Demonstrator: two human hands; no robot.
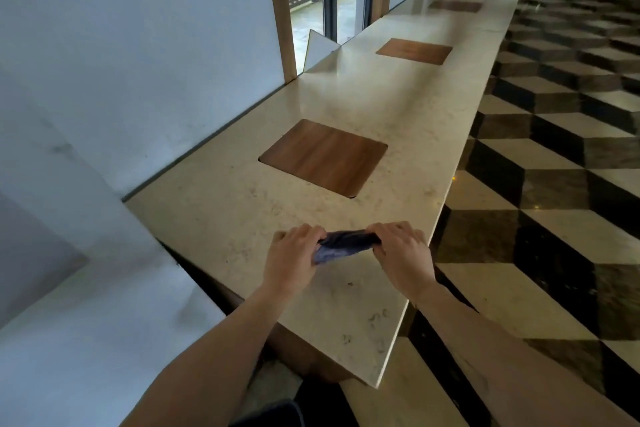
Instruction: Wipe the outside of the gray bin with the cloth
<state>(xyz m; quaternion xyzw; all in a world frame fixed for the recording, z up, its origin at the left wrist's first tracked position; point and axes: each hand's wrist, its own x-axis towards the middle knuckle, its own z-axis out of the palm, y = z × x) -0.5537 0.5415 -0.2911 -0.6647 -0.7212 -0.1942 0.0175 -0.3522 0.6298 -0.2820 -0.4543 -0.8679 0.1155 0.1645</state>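
Dark blue, bunched soft cloth (341, 246) sits stretched between our two bare hands, just above the near end of the long pale speckled stone counter (346, 308). Our left hand (292, 258) has its fingers curled shut around the cloth's left end, and our right hand (401, 253) is clamped the same way on the right end, knuckles up. Whether the cloth touches the counter we cannot tell.

We judge this to be the preparing step: the cloth is being gathered or folded into a wad, and no wiping has begun. The gray bin is nowhere in view, so the next move calls for finding it, settling the cloth into one hand and bringing it against the bin's outer wall.

Beyond the hands, a rounded square walnut-brown wooden inset (323, 158) lies flush in the counter, with more like it further along. To the right runs a black, brown and cream cube-patterned floor (554, 184).
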